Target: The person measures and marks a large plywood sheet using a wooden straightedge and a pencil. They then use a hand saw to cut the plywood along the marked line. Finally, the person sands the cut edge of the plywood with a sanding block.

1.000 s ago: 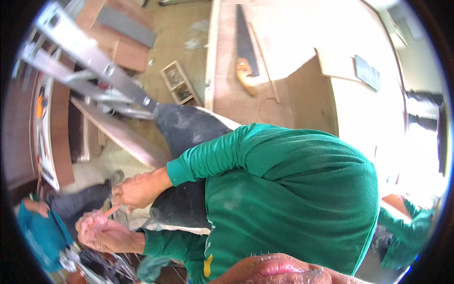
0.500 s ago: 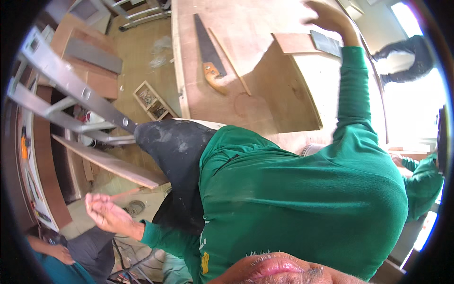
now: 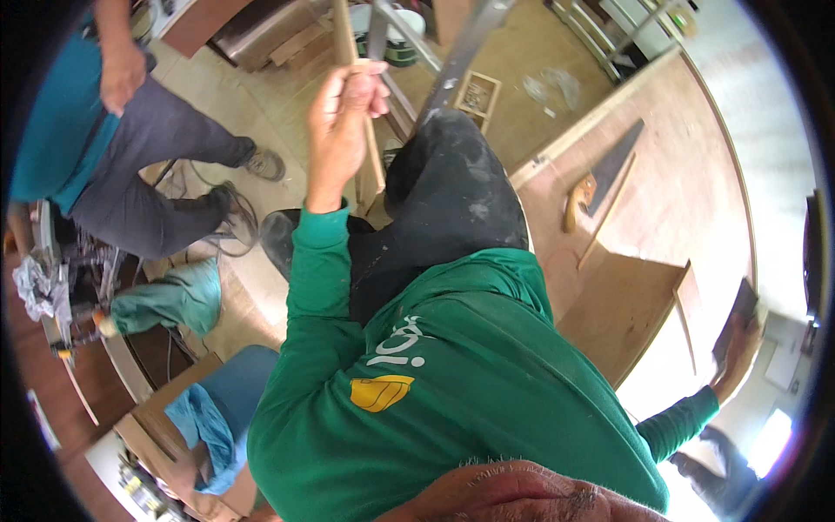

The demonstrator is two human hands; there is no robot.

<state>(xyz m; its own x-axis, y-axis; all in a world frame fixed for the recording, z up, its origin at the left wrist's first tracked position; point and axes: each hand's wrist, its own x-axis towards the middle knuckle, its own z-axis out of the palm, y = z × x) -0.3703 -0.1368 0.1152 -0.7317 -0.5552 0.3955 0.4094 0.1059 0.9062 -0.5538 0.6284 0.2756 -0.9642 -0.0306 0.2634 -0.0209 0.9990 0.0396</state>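
My left hand (image 3: pixel 341 130) is raised in front of the edge of a wooden board (image 3: pixel 344 35), thumb and fingers curled together. What lies in them, if anything, is hidden. At the right rim my right hand (image 3: pixel 739 361) is closed at the edge of a dark flat panel (image 3: pixel 732 322), which looks tilted. Beside that panel stands a plywood box (image 3: pixel 609 304) on the wooden worktop (image 3: pixel 696 157). A handsaw (image 3: pixel 600 178) with an orange-brown wooden handle lies there, with a thin wooden strip (image 3: pixel 609 209) alongside.
A ladder (image 3: pixel 461 61) stands beyond my knees, near a small compartmented wooden tray (image 3: pixel 477 94) on the floor. At left stands another person (image 3: pixel 148 165), with cables (image 3: pixel 187 183) around their feet. A blue cloth (image 3: pixel 204 426) hangs over a cardboard box (image 3: pixel 156 435).
The view has turned left. My left hand has come up to the board's edge; the thin reddish stick it held no longer shows clearly. My right hand has come down to the dark panel.
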